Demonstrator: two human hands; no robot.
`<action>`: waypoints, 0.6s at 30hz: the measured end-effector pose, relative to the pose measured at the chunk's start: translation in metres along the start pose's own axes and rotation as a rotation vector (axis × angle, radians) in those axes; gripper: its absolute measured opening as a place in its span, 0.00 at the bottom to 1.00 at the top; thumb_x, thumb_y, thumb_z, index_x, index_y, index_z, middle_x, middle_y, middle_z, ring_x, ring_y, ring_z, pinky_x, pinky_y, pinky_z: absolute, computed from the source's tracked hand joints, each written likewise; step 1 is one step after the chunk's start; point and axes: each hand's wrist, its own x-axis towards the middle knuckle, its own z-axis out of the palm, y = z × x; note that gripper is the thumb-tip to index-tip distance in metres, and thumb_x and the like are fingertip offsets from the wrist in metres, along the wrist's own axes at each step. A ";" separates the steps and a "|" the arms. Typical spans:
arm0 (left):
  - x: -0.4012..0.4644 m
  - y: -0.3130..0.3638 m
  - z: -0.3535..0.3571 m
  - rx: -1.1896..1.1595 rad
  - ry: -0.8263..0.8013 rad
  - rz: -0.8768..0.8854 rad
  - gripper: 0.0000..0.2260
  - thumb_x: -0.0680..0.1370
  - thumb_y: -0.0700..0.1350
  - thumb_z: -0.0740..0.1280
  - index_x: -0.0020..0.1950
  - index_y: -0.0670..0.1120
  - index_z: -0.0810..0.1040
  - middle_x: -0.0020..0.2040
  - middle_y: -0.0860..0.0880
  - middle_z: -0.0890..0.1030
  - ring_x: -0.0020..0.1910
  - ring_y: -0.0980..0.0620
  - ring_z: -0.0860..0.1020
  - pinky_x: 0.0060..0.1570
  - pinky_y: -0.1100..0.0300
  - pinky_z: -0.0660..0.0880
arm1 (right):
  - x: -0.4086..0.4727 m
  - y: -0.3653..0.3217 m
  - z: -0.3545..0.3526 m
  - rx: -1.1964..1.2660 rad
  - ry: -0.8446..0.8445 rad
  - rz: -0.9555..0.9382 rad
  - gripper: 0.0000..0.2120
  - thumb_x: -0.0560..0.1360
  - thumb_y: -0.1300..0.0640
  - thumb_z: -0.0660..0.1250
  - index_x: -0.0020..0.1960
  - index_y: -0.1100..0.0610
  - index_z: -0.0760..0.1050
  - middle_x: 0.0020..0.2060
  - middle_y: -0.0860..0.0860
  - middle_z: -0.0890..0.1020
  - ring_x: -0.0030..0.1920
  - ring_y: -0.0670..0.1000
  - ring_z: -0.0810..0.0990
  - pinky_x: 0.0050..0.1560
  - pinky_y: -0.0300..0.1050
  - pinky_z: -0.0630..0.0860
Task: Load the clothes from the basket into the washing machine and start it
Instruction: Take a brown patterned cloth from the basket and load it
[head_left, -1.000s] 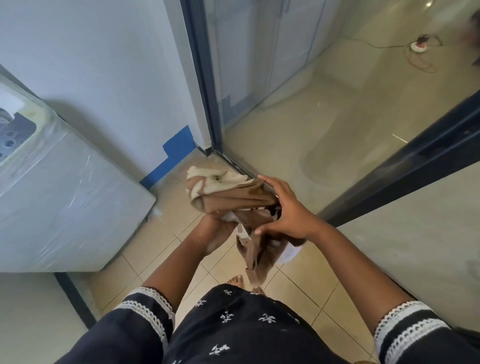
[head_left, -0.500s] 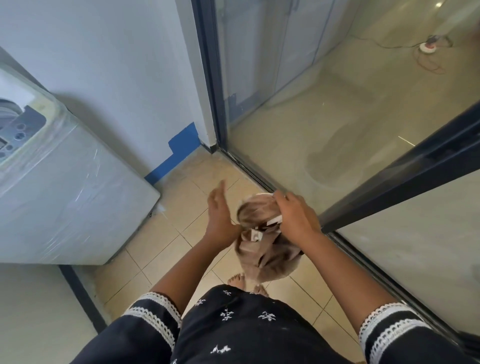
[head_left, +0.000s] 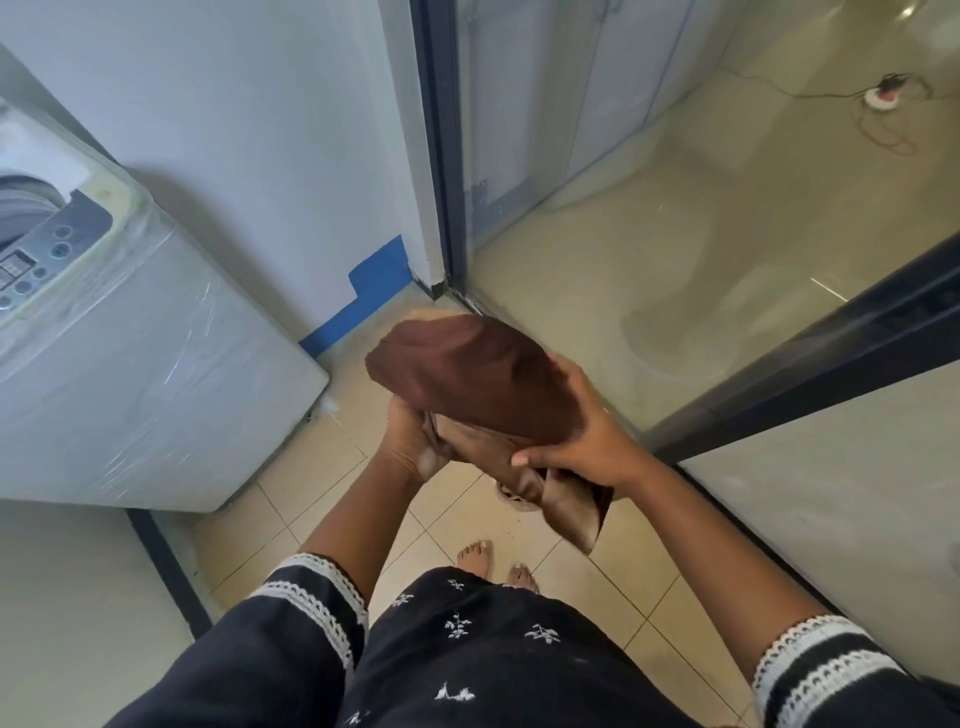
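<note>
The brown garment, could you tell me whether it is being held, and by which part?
Yes: both hands grip the brown garment at its bunched lower end, the left hand underneath and the right hand over the side.

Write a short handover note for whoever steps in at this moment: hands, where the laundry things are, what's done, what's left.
Left hand: grips the brown garment from below.
Right hand: fingers curled round the same garment, thumb under it; a loose end hangs below.
Washing machine: to the left, wrapped in plastic film, control panel in view. The drum opening shows at the frame edge, so the lid seems open.
Basket: out of view.
Done: one garment picked up.
Left: drop it in the drum, load any remaining clothes, start the machine.
</note>
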 end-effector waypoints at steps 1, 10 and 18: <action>-0.002 -0.001 0.006 -0.022 0.012 -0.033 0.24 0.75 0.63 0.59 0.50 0.43 0.80 0.45 0.43 0.84 0.50 0.44 0.79 0.53 0.51 0.74 | -0.001 0.002 0.006 0.024 -0.044 0.055 0.56 0.54 0.36 0.82 0.75 0.41 0.59 0.69 0.41 0.70 0.67 0.44 0.70 0.68 0.46 0.68; 0.019 -0.028 -0.025 1.199 0.176 0.430 0.47 0.70 0.53 0.77 0.79 0.52 0.50 0.78 0.45 0.59 0.74 0.47 0.64 0.70 0.51 0.66 | 0.003 0.016 0.005 -0.565 0.120 0.211 0.30 0.70 0.55 0.71 0.69 0.55 0.64 0.57 0.55 0.79 0.55 0.59 0.79 0.48 0.48 0.74; 0.011 -0.055 0.004 1.111 -0.272 0.408 0.37 0.70 0.42 0.77 0.75 0.46 0.62 0.67 0.54 0.71 0.65 0.59 0.74 0.60 0.59 0.77 | 0.005 -0.064 0.016 -0.510 0.101 -0.153 0.36 0.69 0.57 0.73 0.70 0.43 0.57 0.62 0.51 0.66 0.59 0.54 0.72 0.46 0.46 0.76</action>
